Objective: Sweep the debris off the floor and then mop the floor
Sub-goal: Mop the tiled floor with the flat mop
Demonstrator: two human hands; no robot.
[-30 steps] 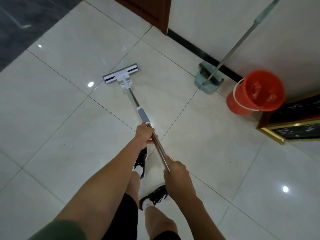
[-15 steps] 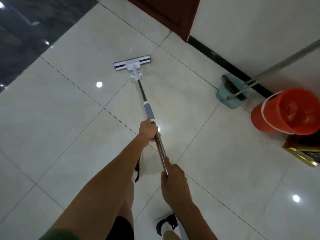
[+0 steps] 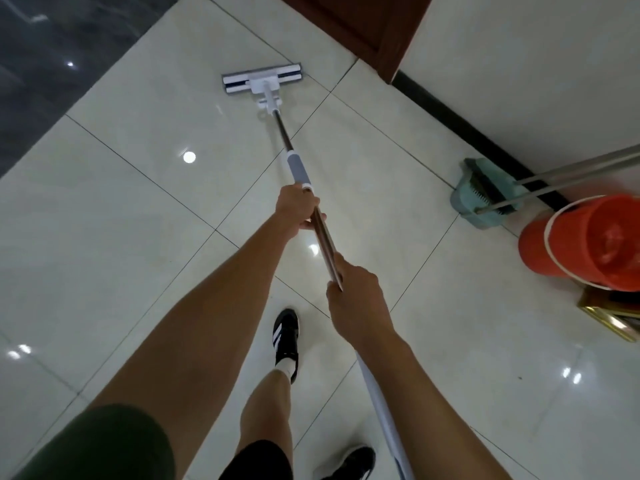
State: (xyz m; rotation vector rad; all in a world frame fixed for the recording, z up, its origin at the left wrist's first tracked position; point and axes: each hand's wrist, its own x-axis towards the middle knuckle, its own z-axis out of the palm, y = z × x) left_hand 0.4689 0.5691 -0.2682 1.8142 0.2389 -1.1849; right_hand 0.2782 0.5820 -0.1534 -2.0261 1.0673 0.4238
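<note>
A flat white mop head (image 3: 262,79) lies on the glossy pale floor tiles (image 3: 104,220), far ahead of me. Its metal pole (image 3: 323,244) slants back toward my body, with a grey sleeve (image 3: 296,168) partway down. My left hand (image 3: 298,209) grips the pole just below that sleeve. My right hand (image 3: 355,299) grips it lower, closer to me, and the white end of the pole passes under my right forearm.
A teal dustpan with a broom (image 3: 485,195) leans at the white wall on the right, beside an orange bucket (image 3: 585,244) and a gold-framed board (image 3: 613,317). A brown door frame (image 3: 353,26) stands ahead. Dark tiles (image 3: 52,64) lie at far left. My black shoes (image 3: 286,337) stand below.
The mop head has slid forward, away from me, toward the door frame. Both hands keep their hold on the pole, and I have stepped forward.
</note>
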